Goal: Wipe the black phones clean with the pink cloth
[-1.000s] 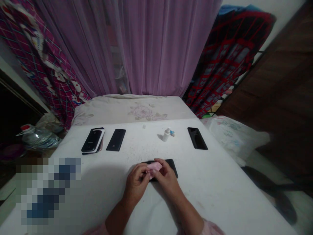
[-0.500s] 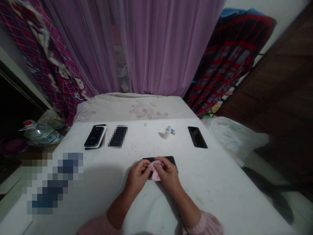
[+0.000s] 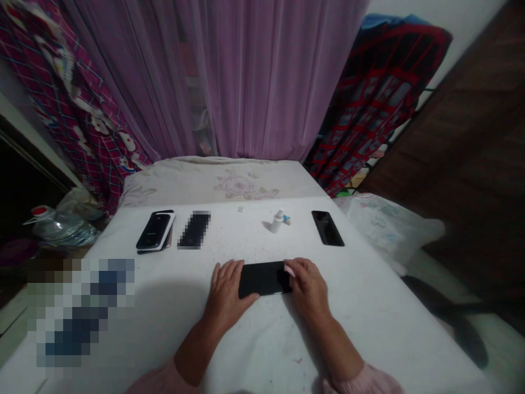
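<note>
A white sheet [image 3: 246, 339] covers the top of this bed, and a cream cover with pink flowers [image 3: 241, 186] lies past it at the far end. On the sheet, near the middle, lies a big black phone [image 3: 262, 279]. Far left there is a stack of phones [image 3: 156, 231], with a blurry dark phone [image 3: 194, 230] just beside it. Further along stand a small white bottle [image 3: 277, 222] and a tiny blue and white thing [image 3: 287, 220], right next to it. A black phone [image 3: 327, 228] lies far right. A tiny white bit [image 3: 240, 209] sits near the far edge.
</note>
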Motion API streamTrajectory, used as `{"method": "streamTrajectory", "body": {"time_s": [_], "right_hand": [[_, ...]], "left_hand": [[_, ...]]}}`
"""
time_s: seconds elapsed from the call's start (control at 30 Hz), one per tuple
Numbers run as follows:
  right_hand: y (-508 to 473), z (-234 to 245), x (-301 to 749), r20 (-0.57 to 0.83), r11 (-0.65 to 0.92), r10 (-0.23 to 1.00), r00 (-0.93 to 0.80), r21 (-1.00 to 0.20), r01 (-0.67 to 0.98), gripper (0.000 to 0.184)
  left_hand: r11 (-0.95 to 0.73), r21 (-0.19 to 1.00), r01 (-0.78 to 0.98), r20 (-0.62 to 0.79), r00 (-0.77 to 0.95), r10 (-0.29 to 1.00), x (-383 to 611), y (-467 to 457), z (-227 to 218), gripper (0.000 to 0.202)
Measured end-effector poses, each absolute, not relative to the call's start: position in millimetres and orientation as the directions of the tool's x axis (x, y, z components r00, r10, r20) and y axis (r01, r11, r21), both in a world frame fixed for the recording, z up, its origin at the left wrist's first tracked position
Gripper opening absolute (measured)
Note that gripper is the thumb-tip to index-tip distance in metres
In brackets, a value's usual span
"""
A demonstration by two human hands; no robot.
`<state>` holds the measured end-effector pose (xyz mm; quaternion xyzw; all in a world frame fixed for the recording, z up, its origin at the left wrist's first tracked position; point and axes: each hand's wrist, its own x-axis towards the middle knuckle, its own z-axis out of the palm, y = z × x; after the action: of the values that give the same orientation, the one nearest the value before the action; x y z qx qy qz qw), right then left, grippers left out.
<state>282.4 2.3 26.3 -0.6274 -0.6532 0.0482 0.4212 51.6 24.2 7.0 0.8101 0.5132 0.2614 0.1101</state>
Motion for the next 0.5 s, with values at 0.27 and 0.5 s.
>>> {"method": "streamTrajectory", "body": {"time_s": [0.27,0.5], "right_hand": [[-6,22,258,0.481,0.255,0.876,-0.032,-0.407,0.877,0.025],[14,0,275,0.576,0.256,0.817,-0.015,-0.341,0.905,0.028]], "left_hand": [[-0.431,0.409,0.804,0.315,0.319,0.894,59,18,14,0.069],[-0.487,0.469,0.737,0.141,0.482,0.865,44,24,17,0.076]]}}
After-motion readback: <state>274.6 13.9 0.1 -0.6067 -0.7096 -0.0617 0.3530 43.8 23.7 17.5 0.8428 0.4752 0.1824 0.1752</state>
